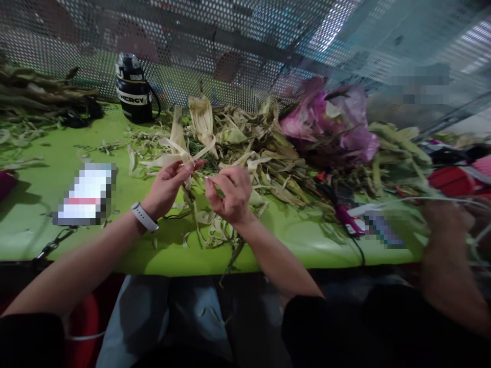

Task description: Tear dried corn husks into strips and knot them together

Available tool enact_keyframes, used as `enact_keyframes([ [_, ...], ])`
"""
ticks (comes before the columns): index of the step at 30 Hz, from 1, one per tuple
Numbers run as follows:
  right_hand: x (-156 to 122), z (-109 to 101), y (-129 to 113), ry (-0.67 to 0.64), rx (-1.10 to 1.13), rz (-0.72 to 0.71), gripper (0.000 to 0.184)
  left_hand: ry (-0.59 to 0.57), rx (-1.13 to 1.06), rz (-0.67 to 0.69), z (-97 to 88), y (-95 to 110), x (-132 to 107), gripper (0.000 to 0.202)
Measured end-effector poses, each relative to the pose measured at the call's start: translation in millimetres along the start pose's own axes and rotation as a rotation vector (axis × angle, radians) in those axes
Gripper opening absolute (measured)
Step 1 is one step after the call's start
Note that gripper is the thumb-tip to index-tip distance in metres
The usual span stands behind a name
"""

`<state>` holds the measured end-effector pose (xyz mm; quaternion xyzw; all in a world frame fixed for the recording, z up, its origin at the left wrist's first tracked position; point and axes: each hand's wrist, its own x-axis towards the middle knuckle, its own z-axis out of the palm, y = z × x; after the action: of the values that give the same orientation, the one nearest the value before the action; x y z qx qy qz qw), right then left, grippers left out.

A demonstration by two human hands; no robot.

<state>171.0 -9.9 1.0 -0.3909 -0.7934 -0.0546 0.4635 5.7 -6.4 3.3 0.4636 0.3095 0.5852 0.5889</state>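
My left hand, with a white band on its wrist, pinches a pale corn husk figure whose strips spread to both sides. To its right, my right hand is closed in a pinch, thumb against forefinger. A small pale glint shows at its fingertips; what it grips is too small to make out. Shredded corn husk scraps lie on the green table below both hands. Just behind them are a folded dry husk and a heap of loose husks.
A black bottle stands at the back left, before a perforated metal screen. A phone lies on the left. Rightward are a pink plastic bag, a purple-handled tool, another phone and another person's arm.
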Motion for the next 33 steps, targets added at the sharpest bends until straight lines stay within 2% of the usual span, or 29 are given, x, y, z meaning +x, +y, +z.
enact_keyframes([
  [2, 2.2, 4.3, -2.5, -0.208, 0.203, 0.074, 0.026, 0.000, -0.029, -0.033, 2.5, 1.3, -1.8, 0.026],
  [4, 4.0, 9.0, -4.2, -0.357, 0.433, 0.186, 0.030, -0.007, -0.062, -0.071, 4.1, 2.1, -3.1, 0.026],
  [8, 5.7, 12.8, -2.0, -0.485, 0.719, 0.369, 0.033, -0.036, -0.057, -0.104, 1.4, 2.7, -2.3, 0.027],
  [14, 10.8, 4.8, 6.1, -0.692, 0.851, 0.489, 0.039, -0.040, 0.038, -0.058, -4.3, 9.1, 1.5, 0.026],
  [18, 13.9, -1.4, 9.6, -0.790, 0.893, 0.492, 0.041, -0.005, 0.032, -0.027, -4.9, 17.1, 3.9, 0.020],
  [23, 15.2, -7.2, 12.9, -0.931, 0.895, 0.464, 0.036, 0.012, -0.025, -0.060, -10.2, 21.4, 7.1, 0.024],
  [25, 14.8, -7.5, 12.4, -0.872, 0.862, 0.476, 0.035, -0.005, -0.023, -0.107, -11.3, 21.3, 6.5, 0.028],
  [26, 14.5, -7.4, 12.1, -0.777, 0.830, 0.480, 0.036, -0.015, -0.011, -0.129, -11.2, 20.9, 5.8, 0.031],
  [28, 13.7, -7.2, 11.5, -0.442, 0.712, 0.471, 0.037, -0.032, 0.048, -0.164, -10.0, 19.7, 4.0, 0.034],
  [30, 13.0, -7.4, 11.5, -0.083, 0.508, 0.397, 0.034, -0.056, 0.137, -0.187, -8.2, 18.1, 2.4, 0.032],
  [31, 12.8, -7.7, 11.6, 0.035, 0.395, 0.336, 0.030, -0.070, 0.182, -0.188, -7.3, 17.2, 1.8, 0.031],
  [33, 12.5, -8.7, 11.3, 0.127, 0.204, 0.211, 0.023, -0.110, 0.274, -0.154, -6.1, 15.6, 0.8, 0.033],
])
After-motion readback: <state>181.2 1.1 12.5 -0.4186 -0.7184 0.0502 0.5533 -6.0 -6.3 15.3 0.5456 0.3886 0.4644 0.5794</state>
